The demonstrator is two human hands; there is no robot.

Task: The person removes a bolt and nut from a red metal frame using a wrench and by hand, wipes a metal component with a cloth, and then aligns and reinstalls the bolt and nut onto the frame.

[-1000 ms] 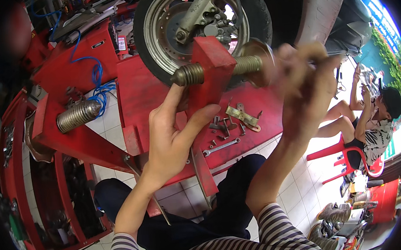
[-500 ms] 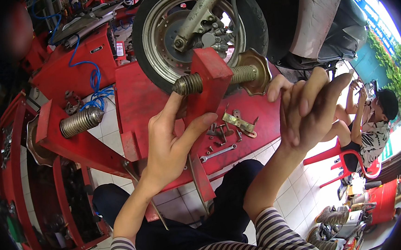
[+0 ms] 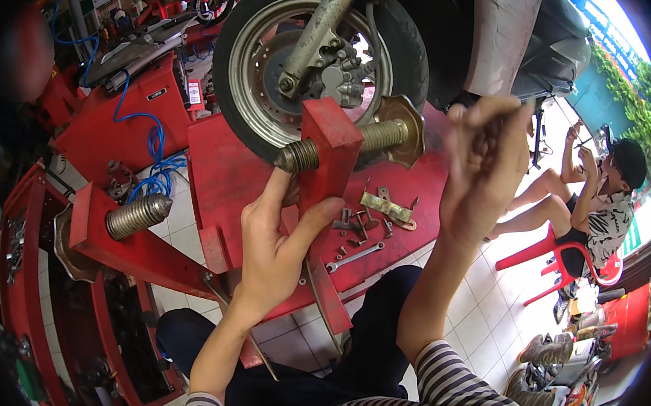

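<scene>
My left hand (image 3: 264,245) is wrapped round a red metal clamp arm (image 3: 328,139), its thumb across the near side and a finger up under the tip of the threaded screw (image 3: 296,157). That screw passes through the arm to a brownish scalloped handwheel (image 3: 402,131) on the right. My right hand (image 3: 489,165) is raised just right of the handwheel, apart from it. Its fingers look curled but are smeared by motion, and nothing shows in them. A second red clamp arm (image 3: 148,253) with its own screw (image 3: 139,216) stands to the left. Behind the clamp is a motorbike's front wheel (image 3: 256,79).
On the red platform (image 3: 221,165) lie a wrench (image 3: 356,257), a metal bracket (image 3: 388,206) and several bolts. Blue hose (image 3: 156,139) coils beyond a red rack (image 3: 38,298) on the left. At the right a person sits on a red chair (image 3: 544,252), above shoes on the floor.
My right hand has lifted slightly and turned, its fingers drawing in and moving away from the handwheel. My left hand keeps its grip. The whole view has shifted slightly.
</scene>
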